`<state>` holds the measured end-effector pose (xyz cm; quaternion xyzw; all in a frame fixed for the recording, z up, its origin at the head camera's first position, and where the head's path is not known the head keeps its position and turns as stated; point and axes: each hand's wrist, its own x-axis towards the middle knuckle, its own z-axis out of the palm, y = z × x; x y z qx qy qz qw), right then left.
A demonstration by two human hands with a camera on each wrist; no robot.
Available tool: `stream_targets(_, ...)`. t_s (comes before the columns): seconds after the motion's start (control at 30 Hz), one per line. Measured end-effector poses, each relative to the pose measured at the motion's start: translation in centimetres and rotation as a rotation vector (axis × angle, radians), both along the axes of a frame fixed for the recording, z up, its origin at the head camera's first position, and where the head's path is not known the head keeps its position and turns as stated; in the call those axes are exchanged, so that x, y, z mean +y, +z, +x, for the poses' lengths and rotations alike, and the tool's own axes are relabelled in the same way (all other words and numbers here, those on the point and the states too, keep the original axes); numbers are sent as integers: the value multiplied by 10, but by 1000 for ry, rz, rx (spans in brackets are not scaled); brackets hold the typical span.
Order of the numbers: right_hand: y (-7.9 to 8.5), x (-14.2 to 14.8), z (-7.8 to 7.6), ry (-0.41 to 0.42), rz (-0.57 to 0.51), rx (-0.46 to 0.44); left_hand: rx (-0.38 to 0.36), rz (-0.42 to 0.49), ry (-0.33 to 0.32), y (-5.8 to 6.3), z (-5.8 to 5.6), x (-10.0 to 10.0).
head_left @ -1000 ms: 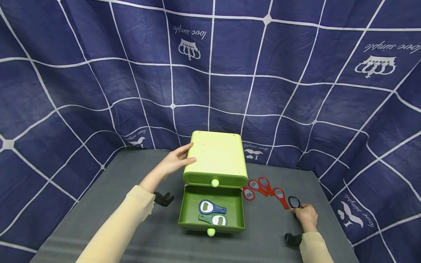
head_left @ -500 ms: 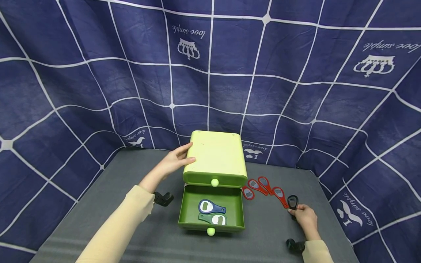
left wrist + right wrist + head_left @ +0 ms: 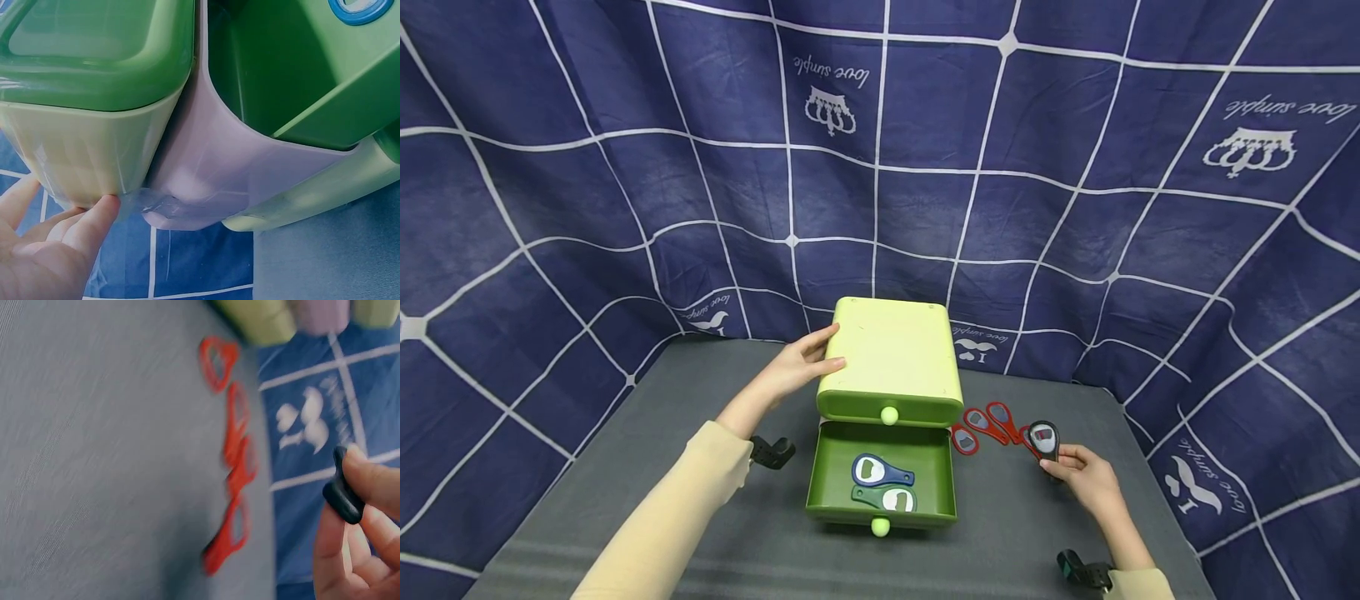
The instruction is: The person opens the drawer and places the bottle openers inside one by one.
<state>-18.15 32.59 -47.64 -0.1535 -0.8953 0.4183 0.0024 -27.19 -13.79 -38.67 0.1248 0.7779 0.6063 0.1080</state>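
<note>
Here, one black opener [image 3: 1043,438] is pinched by the right hand [image 3: 1092,477] above the counter's [image 3: 992,533] right side, partly hiding the rightmost of four red openers [image 3: 998,412]. Farther left, one pulled-out drawer [image 3: 932,454] holds two openers, a blue opener [image 3: 891,476] and a green opener [image 3: 871,497]; the left hand [image 3: 790,371], fingers extended, touches the cabinet's [image 3: 895,350] left side.

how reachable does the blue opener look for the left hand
Probably yes: the drawer is open and nothing covers the blue opener, though the left hand rests against the drawer unit.
</note>
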Motion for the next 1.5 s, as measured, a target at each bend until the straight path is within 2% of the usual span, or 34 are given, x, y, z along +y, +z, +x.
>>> stream_targets(0.17,23,-23,6,149,-119,16,-1,-5,0,0,0,0)
stream_targets(0.37,43,-50,12,451,-252,63,2,-7,-1,1,1,0)
stream_targets(0.47,50,-64,12,549,-271,91,2,-8,-1,0,1,0)
stream_targets(0.73,62,-104,11,635,-244,64,-1,-5,3,-1,1,0)
stream_targets(0.97,57,-139,6,663,-200,25,3,-7,3,-1,1,0)
stream_targets(1.13,53,-158,4,692,-132,35,-1,-7,4,-1,1,1)
stream_targets(1.5,41,-189,-5,651,-27,-23,-3,-10,3,-1,1,1)
